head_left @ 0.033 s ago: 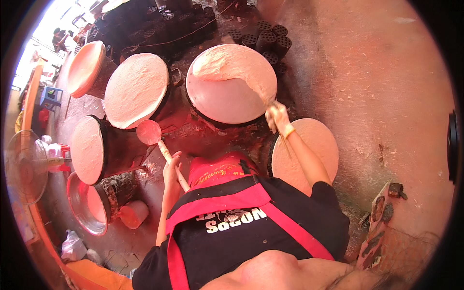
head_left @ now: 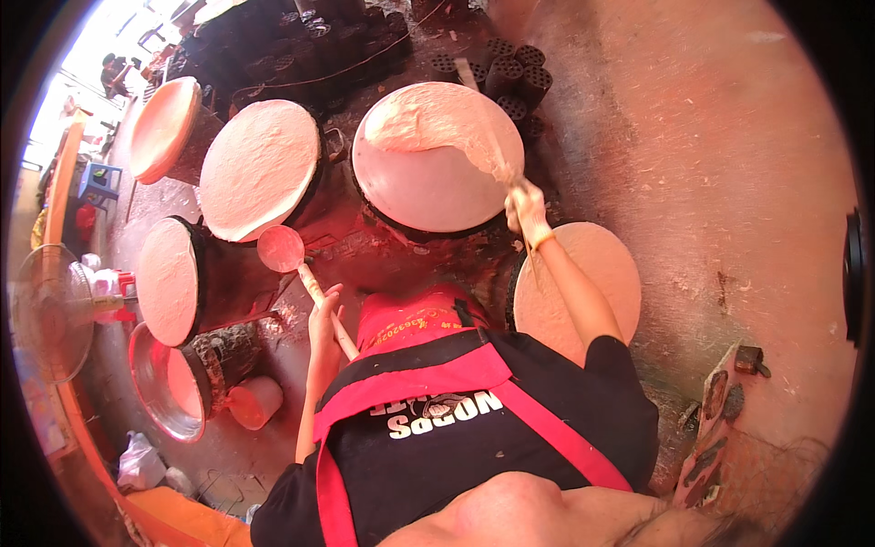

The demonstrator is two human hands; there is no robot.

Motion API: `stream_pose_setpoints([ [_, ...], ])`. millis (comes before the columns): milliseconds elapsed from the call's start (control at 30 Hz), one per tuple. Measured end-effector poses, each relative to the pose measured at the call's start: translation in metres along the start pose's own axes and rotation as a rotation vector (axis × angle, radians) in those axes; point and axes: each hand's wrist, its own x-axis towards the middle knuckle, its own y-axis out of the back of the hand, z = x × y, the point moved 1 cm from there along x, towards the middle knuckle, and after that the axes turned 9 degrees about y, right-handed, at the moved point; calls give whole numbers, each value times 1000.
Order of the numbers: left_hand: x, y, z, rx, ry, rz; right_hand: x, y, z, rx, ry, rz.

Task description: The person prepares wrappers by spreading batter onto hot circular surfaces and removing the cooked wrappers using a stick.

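My right hand [head_left: 526, 208] is closed round the handle of a long, thin wooden spreader [head_left: 488, 128]. Its blurred blade reaches across the right side of a round griddle [head_left: 424, 196] and past its far rim. A thick arc of batter [head_left: 410, 126] lies over the far part of that griddle, leaving the near part bare. My left hand [head_left: 324, 319] grips the pale handle of a ladle [head_left: 281, 249], low and in front of my apron. The ladle's round bowl looks coated with batter.
Other round griddles, each covered with a pale sheet, stand at right [head_left: 583, 292], left [head_left: 260, 173] and lower left [head_left: 168, 283]. A metal basin [head_left: 137, 365] and a fan [head_left: 55, 310] are at the left. Black honeycomb briquettes [head_left: 504, 76] stand behind the middle griddle.
The spreader's blade has swung; it now sticks out beyond the griddle's far rim. My right hand has shifted slightly. The left hand and ladle stay put.
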Motion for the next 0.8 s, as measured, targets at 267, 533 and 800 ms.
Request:
stream_pose_setpoints([
  [267,-17,3,-8,-16,-8,94,-11,-25,-17,-99,-137,-504],
  [533,-46,5,-17,-9,82,138,57,-8,-23,-175,-2,-318],
  [800,-29,20,5,75,89,58,-42,33,19,-39,37,-466],
])
